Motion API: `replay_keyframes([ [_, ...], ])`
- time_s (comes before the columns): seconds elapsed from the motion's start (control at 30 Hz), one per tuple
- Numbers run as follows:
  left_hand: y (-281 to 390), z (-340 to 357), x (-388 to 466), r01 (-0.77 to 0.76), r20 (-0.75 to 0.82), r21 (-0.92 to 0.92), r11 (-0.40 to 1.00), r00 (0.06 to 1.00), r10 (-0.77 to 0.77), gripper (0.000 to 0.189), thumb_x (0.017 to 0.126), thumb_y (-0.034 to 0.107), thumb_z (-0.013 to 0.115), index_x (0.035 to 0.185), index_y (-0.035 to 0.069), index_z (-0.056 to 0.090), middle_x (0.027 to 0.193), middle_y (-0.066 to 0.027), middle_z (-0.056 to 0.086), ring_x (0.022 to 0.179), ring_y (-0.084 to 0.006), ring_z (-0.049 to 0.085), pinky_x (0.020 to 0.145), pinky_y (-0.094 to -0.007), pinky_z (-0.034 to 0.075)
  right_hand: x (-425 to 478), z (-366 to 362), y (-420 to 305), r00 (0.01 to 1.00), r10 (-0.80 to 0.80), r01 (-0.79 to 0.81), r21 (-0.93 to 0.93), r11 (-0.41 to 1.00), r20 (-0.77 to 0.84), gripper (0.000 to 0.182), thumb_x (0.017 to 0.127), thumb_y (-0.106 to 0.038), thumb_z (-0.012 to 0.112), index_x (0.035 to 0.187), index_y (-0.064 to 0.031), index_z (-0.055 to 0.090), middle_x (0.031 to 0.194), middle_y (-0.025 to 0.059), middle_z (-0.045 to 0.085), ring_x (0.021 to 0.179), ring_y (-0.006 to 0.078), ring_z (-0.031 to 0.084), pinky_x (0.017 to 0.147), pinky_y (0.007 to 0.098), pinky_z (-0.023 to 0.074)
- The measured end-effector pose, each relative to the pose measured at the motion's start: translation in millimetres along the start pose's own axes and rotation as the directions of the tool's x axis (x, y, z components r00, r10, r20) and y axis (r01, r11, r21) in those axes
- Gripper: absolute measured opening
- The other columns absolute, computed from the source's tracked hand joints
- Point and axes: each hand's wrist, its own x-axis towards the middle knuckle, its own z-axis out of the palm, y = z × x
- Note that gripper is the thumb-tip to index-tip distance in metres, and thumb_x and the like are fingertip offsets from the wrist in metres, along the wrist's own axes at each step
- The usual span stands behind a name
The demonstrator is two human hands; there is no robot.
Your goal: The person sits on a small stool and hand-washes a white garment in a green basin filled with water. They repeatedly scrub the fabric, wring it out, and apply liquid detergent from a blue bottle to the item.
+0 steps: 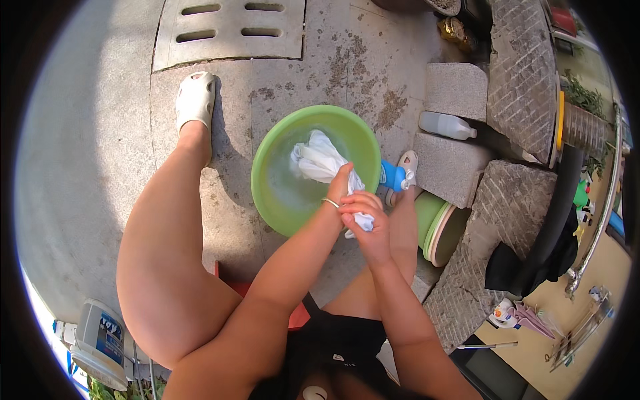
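A white wet cloth [320, 159] is bunched over a green plastic basin [270, 200] with cloudy, sudsy water in it. My left hand [340, 187], with a bangle at its wrist, grips the cloth's narrowed part near the basin's right side. Close beside it, nearer my body, my right hand [367, 220] is closed around the cloth's other end, and a white bunch shows between its fingers. The fabric looks gathered between the two hands. How far the lower folds dip into the water I cannot tell.
A blue bottle [392, 176] stands between the basin and my right shoe. Stone blocks [450, 165], a translucent plastic bottle [447, 125] and stacked basins [440, 230] lie at the right. A slotted drain cover [230, 30] is ahead; a white bucket [100, 340] is at lower left.
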Motion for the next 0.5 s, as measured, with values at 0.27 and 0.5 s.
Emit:
replay_keyframes([
  [0.27,-46,46,-13,-0.14,-0.268,0.166,0.976,0.946,0.181,0.028,0.089,0.03,0.045,0.09,0.004,0.057,0.08,-0.0092,0.061,0.07,-0.0211,0.061,0.063,-0.0344,0.051,61,-27,29,0.807,0.578,-0.423,0.565,0.708,-0.12,0.014,0.075,-0.007,0.067,0.088,-0.0058,0.065,0.086,0.0032,0.062,0.094,0.0179,0.051,0.089,0.0325,0.0385],
  [0.5,7,-17,12,-0.007,0.122,-0.008,1.0,0.993,0.008,0.029,0.091,0.033,0.045,0.088,0.006,0.054,0.075,-0.0086,0.058,0.064,-0.0222,0.059,0.06,-0.0345,0.05,1,23,-10,0.998,0.042,-0.044,-0.047,0.998,-0.044,0.011,0.072,-0.006,0.069,0.082,-0.0057,0.066,0.084,0.0034,0.062,0.092,0.0174,0.053,0.086,0.0331,0.0408],
])
